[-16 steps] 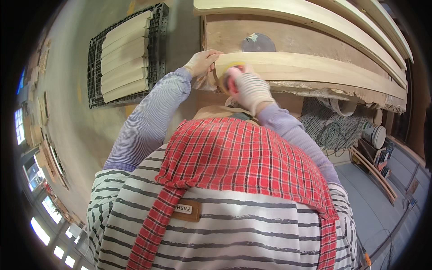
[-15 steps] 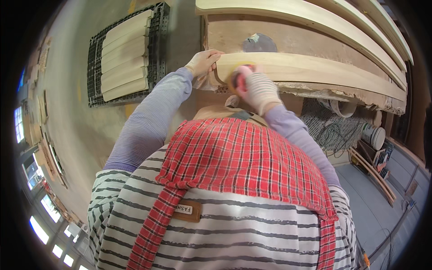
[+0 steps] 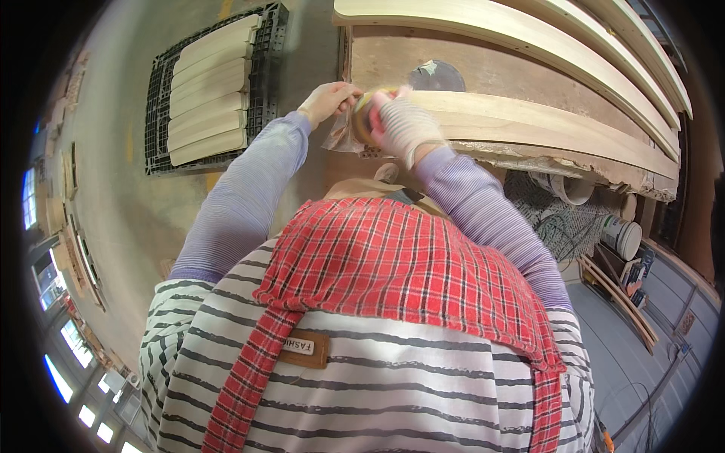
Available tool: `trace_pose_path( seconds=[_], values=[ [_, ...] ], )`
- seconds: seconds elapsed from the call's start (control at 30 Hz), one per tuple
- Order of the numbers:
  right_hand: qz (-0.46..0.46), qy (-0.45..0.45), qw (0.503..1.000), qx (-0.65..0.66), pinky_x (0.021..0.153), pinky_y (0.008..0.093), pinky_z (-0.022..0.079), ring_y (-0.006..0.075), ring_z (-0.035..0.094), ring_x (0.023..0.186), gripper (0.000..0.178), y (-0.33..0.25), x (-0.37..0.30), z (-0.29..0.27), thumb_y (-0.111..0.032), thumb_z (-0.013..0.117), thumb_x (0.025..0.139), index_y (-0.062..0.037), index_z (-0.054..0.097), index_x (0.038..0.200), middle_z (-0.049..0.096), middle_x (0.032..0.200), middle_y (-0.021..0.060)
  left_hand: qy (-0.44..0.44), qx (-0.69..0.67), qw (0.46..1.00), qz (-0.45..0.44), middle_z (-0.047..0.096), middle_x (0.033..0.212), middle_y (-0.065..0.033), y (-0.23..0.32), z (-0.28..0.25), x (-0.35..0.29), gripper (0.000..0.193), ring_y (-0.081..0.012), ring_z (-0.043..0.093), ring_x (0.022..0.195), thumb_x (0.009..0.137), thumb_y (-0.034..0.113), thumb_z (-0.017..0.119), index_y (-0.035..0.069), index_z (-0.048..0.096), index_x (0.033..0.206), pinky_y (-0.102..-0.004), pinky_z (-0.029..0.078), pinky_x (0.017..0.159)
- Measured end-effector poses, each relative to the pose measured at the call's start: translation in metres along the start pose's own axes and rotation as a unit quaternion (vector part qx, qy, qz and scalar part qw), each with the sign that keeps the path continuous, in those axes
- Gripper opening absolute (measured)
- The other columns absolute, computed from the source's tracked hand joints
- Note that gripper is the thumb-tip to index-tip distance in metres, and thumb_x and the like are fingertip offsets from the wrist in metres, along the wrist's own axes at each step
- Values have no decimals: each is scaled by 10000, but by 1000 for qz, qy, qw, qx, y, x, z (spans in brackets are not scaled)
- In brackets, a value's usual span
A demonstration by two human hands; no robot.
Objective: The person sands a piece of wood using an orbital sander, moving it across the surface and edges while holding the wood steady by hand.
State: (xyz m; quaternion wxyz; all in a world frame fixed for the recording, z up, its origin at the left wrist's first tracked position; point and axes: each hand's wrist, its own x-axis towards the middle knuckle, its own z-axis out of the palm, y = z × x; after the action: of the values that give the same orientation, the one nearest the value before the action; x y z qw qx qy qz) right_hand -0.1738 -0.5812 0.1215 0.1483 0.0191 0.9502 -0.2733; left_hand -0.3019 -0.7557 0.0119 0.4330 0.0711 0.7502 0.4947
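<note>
A long pale wooden board [image 3: 529, 121] lies across the near side of the workbench. My right hand [image 3: 400, 124], in a whitish striped glove, is closed round a round sanding pad [image 3: 364, 121] with a yellowish edge, held at the board's left end. The pad and hand cover that end, and motion blurs them slightly. My left hand [image 3: 328, 103] is closed at the far corner of the same end, fingertips against the board and close to the pad. A clear plastic bag [image 3: 343, 136] hangs below, by the bench's left edge.
Several more long boards [image 3: 491, 21] lie on the far part of the workbench [image 3: 385, 53]. A dark round disc [image 3: 439, 78] rests behind the board. At left, a black pallet [image 3: 158, 121] bears several pale slats [image 3: 208, 102]. A white bucket [image 3: 623, 236] and cables [image 3: 563, 226] are at right.
My right hand has moved left with the sanding pad, from the board's near face to its left end. My left hand has shifted slightly left, staying by the far corner.
</note>
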Motion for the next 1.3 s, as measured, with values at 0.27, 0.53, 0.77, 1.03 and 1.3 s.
trace_pose_path(
  seconds=[0.27,0.53,0.77,1.03,1.3],
  values=[
    [19,35,999,-15,775,444,520,398,613,855,276,46,-22,-2,-160,732,761,-142,556,974,536,1044,225,246,-73,967,1,488,716,71,-51,-31,-37,268,-28,415,623,985,269,525,85,691,1087,-197,357,564],
    [16,39,999,20,797,465,523,393,610,934,275,40,5,3,-197,724,768,-146,561,984,535,1138,208,240,-22,968,65,640,798,-13,-52,-1,-21,249,-113,577,711,944,252,604,66,701,1080,-254,481,684],
    [305,277,911,20,905,431,496,408,611,1010,591,218,-72,-70,-328,782,744,-86,548,1229,594,1143,249,174,360,848,348,529,1323,-206,-4,27,-23,475,-391,483,1227,859,188,664,17,556,1288,-439,396,1036],
    [493,282,823,-1,902,422,530,369,644,1018,481,270,-103,-102,-441,605,838,-124,565,1197,616,1100,242,-41,655,691,304,150,1604,-191,15,61,-25,849,-320,107,1501,868,425,621,17,247,1512,-487,98,1196],
    [160,81,983,46,867,472,523,352,618,1013,317,91,-81,-42,-276,677,814,-158,579,1092,549,1184,177,-123,690,622,349,162,1601,-194,27,50,-7,874,-317,110,1501,868,466,621,14,241,1512,-490,95,1197]
  ],
)
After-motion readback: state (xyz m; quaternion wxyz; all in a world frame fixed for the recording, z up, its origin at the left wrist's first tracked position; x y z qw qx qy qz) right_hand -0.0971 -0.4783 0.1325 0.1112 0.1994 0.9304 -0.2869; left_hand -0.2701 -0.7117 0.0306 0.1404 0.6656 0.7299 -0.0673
